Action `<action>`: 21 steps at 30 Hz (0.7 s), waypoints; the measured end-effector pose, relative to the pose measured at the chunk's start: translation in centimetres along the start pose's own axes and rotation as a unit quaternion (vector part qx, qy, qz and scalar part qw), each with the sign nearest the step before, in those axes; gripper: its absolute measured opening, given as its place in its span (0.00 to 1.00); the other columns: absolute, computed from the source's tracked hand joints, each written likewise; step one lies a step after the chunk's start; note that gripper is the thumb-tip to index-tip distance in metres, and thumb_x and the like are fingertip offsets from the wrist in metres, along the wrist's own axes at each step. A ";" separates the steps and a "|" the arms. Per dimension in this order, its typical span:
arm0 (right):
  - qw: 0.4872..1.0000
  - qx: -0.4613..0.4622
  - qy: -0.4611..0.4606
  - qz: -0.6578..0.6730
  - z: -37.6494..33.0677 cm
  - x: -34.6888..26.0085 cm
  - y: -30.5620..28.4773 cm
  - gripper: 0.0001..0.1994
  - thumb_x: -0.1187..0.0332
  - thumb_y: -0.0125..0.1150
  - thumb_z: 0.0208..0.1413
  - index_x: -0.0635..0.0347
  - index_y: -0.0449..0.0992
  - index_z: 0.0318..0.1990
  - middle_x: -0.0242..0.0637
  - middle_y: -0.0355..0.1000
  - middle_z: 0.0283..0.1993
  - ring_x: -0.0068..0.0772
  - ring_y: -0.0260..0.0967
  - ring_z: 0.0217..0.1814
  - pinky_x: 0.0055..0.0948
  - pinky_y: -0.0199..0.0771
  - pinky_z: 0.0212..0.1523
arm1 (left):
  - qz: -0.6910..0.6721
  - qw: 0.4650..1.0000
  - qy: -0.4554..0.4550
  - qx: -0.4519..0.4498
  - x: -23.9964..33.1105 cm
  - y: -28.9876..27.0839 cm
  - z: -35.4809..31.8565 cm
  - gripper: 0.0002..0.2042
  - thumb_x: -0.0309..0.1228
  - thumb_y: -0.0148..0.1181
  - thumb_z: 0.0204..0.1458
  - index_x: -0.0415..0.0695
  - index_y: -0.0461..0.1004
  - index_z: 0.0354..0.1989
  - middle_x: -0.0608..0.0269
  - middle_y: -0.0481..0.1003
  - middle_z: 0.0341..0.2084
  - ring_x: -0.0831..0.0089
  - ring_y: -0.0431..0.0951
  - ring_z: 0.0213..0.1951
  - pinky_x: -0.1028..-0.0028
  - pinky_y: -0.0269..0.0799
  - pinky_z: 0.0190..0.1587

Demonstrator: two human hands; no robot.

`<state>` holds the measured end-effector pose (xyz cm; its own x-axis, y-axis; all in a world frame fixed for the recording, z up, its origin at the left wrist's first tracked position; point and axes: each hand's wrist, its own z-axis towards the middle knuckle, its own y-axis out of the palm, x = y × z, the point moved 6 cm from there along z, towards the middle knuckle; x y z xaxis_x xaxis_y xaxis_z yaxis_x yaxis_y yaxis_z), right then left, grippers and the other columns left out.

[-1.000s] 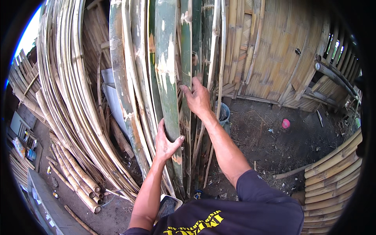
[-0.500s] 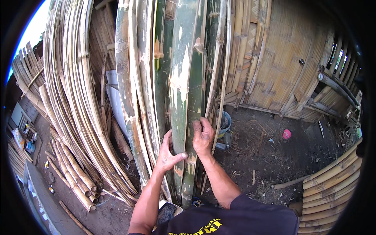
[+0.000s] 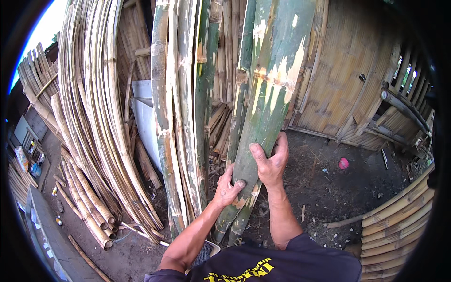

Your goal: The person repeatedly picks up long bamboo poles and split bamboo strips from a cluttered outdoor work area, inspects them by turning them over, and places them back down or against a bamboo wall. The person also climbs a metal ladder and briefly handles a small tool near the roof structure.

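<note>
Held item: green bamboo pole [image 3: 270, 101], thick, bark scraped pale in patches, leaning up and away from the person, its lower end near the dirt ground [image 3: 324, 188].
Left hand [image 3: 229, 188]: wrapped on the pole's lower left side, fingers curled closed around it, fingertips on its front face.
Right hand [image 3: 271, 162]: just above the left, gripping the pole from its right side, thumb laid across the front.
Adjacent stock: upright green bamboo poles [image 3: 188, 108], just left of the held one.
Further stock: pale split bamboo strips [image 3: 91, 98], leaning in a curved bundle at far left.
Ground stock: short dry bamboo lengths [image 3: 89, 207], stacked at the bundle's foot.
Backdrop: woven bamboo wall [image 3: 338, 80], behind and right.
Loose item: small pink object [image 3: 343, 163] on the ground, well apart.
</note>
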<state>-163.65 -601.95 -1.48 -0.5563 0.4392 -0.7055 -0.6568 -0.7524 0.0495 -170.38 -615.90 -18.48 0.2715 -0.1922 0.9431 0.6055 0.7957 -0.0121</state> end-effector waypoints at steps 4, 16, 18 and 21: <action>0.998 0.024 -0.026 0.046 0.3 -3.9 -1.1 0.27 0.51 0.74 0.52 0.65 0.70 0.45 0.40 0.74 0.38 0.30 0.72 0.38 0.32 0.72 0.42 | -0.073 0.994 -0.016 -0.077 0.5 0.5 -2.0 0.46 0.68 0.60 0.50 0.35 0.66 0.63 0.55 0.76 0.50 0.64 0.75 0.53 0.63 0.68 0.58; 0.987 0.009 0.021 0.158 -1.8 -20.9 -3.9 0.27 0.52 0.67 0.60 0.66 0.72 0.57 0.38 0.75 0.48 0.28 0.71 0.50 0.31 0.69 0.55 | -0.031 0.999 0.019 -0.024 14.6 5.0 -11.7 0.40 0.68 0.57 0.54 0.37 0.71 0.55 0.58 0.77 0.43 0.71 0.74 0.47 0.67 0.69 0.52; 0.990 0.033 0.019 0.136 -2.6 -23.1 -3.9 0.30 0.48 0.68 0.59 0.67 0.73 0.55 0.38 0.75 0.47 0.28 0.71 0.49 0.30 0.70 0.54 | -0.016 0.999 0.045 0.000 17.4 4.5 -13.3 0.40 0.67 0.57 0.54 0.37 0.71 0.54 0.56 0.78 0.40 0.70 0.76 0.44 0.65 0.71 0.50; 0.996 0.045 0.029 0.076 -2.3 -25.9 -3.8 0.33 0.43 0.68 0.57 0.68 0.74 0.53 0.38 0.76 0.46 0.27 0.71 0.48 0.28 0.70 0.52 | 0.002 0.998 0.057 0.035 21.4 3.9 -15.3 0.39 0.67 0.57 0.54 0.36 0.72 0.52 0.53 0.80 0.36 0.68 0.79 0.41 0.63 0.74 0.46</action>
<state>-145.58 -611.62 14.97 -0.6232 0.2929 -0.7251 -0.6121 -0.7598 0.2192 -150.76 -625.73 -3.46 0.3595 -0.2492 0.8992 0.5518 0.8339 0.0104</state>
